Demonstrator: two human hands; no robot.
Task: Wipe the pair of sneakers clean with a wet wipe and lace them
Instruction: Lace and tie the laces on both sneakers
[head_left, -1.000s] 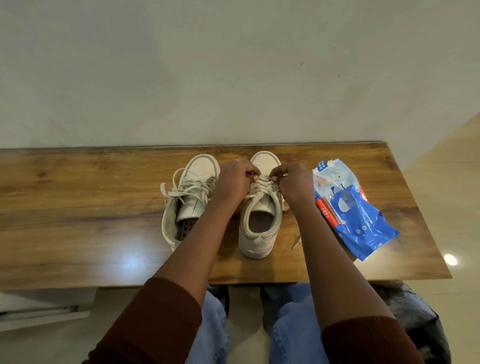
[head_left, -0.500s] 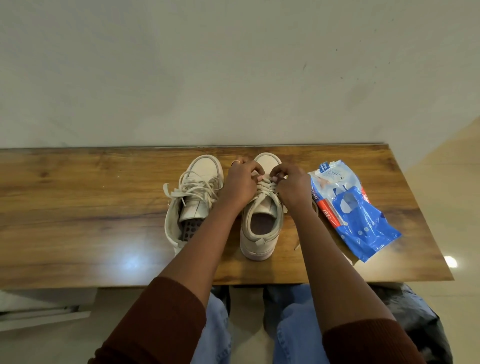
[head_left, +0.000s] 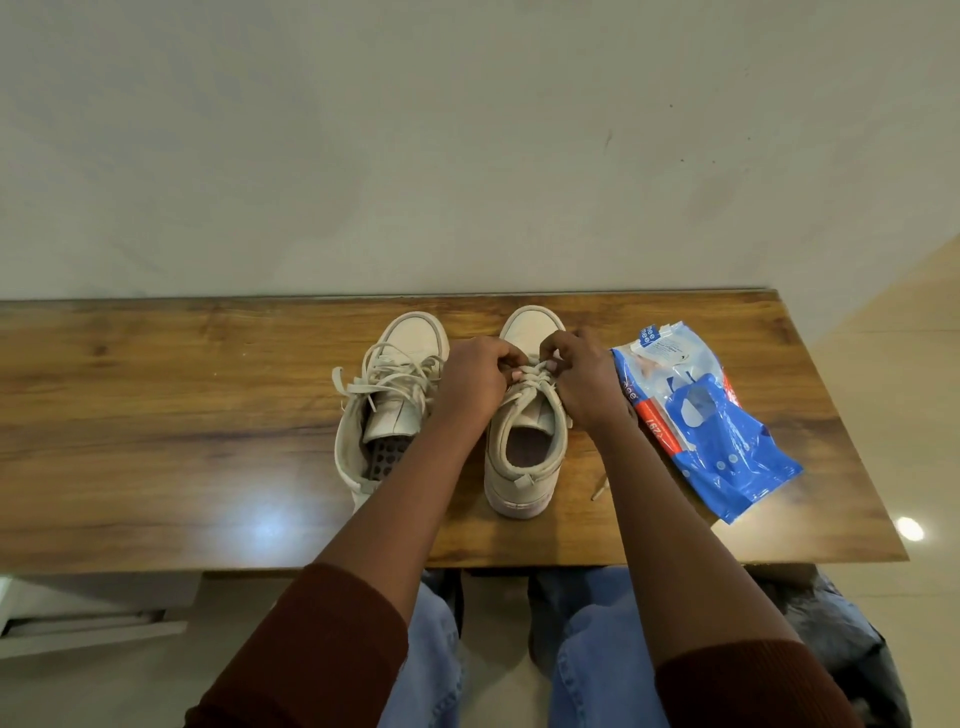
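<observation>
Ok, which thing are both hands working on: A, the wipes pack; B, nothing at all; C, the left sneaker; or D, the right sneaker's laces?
D: the left hand and right hand both pinch the laces over the front of the right sneaker.

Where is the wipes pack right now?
Head view: the wipes pack lies on the table, at its right end, beside the right hand lacing the right sneaker.

Left hand (head_left: 475, 382) and right hand (head_left: 584, 382) hide part of the pinched laces (head_left: 535, 370).
</observation>
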